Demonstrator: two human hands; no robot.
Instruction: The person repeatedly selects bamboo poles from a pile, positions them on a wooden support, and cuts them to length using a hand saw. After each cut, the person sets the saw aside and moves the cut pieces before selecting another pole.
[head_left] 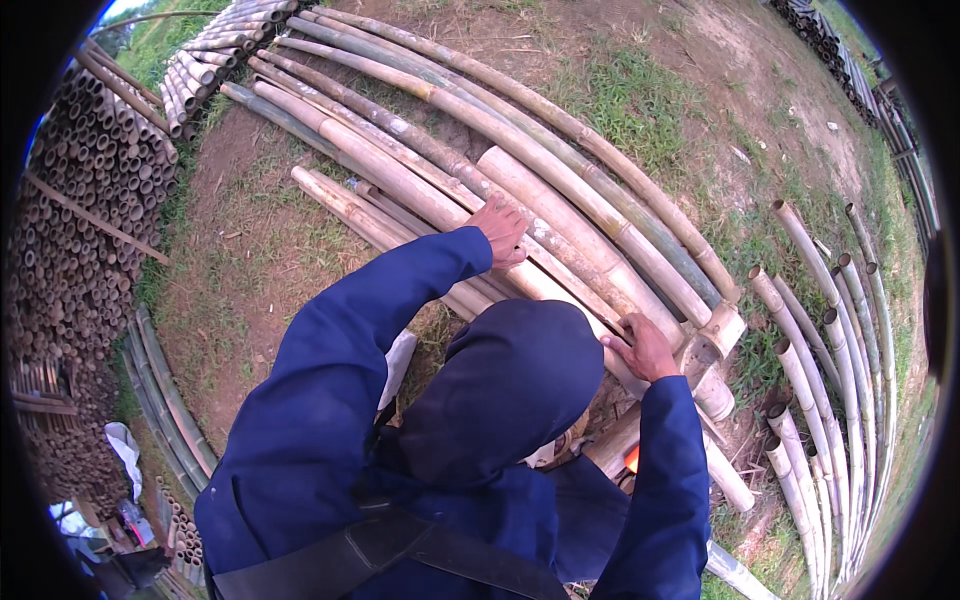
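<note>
My left hand (502, 232) lies across a pale bamboo pole (420, 198) in the middle of the row, its fingers spread over the top. A long dark slit or gap runs from that hand toward my right hand (645, 347). The right fingers and thumb are bent round the edge of a bamboo piece (600, 305) nearer the right ends of the poles. Beside both hands lies a mottled brown bamboo pole (545, 235), with a thick pale one (520, 180) just beyond. A dark blue head covering (525, 370) hides what lies below and between my arms.
More long bamboo poles (560, 120) lie on the far side. Cut bamboo ends (700, 350) stand close by my right hand. Stacked bamboo (100, 190) rises at the left, and a loose group of poles (830, 350) lies right. Grass and bare soil (250, 230) surround them.
</note>
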